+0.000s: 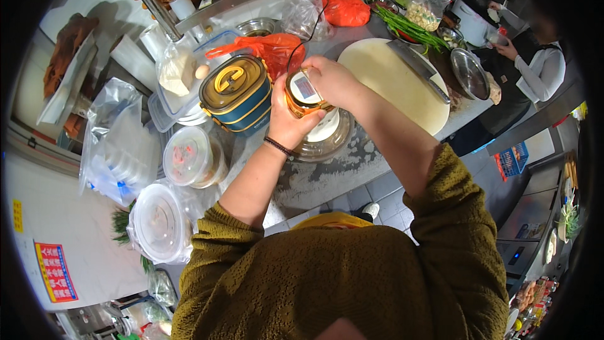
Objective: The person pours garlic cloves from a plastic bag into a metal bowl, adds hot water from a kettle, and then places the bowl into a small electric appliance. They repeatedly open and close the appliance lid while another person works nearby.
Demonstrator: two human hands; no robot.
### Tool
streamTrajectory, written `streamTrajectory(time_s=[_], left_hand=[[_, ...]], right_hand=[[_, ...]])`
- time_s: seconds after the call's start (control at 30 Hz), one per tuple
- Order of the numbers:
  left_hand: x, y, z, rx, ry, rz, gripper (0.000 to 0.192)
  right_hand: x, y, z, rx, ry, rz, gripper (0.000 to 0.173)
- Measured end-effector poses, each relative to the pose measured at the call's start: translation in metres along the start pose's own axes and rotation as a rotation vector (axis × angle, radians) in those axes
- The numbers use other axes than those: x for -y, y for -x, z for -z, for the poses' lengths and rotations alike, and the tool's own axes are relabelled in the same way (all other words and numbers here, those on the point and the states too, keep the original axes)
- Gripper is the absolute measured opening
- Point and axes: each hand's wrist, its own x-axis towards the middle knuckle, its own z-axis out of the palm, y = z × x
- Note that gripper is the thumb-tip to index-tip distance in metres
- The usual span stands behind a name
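Observation:
My left hand [293,120] is wrapped round a small gold-rimmed appliance or jar [304,90] with a label on its top. My right hand [330,80] lies over its far right edge, fingers bent onto the top. Below it, a white container [323,128] stands in a clear round plastic lid or dish [337,144] on the metal worktop. Just left of my left hand sits a blue lunch box [238,94] with a yellow handle. A cleaver [417,68] lies on the round cutting board [373,71] to the right. Whether the held thing touches the white container is unclear.
Plastic tubs with lids [188,156], a bag of tofu-like block [177,73] and an egg [202,72] are at left. Red plastic bags [347,8], green vegetables [410,28] and a metal lid [469,73] lie farther back. A thin black cable hangs nearby. A person [533,61] stands at right.

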Motion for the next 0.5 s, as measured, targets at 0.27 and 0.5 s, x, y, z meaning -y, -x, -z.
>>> streamTrajectory(time_s=[0.27, 0.5], left_hand=[[0.002, -0.0005, 0.0004, -0.002, -0.01, 0.005, 0.097], [-0.0015, -0.0022, 0.0013, 0.004, -0.042, -0.024, 0.094]], right_hand=[[-0.0003, -0.0015, -0.0006, 0.006, -0.013, -0.016, 0.033], [0.0016, -0.0008, 0.0014, 0.023, -0.022, -0.037, 0.034]])
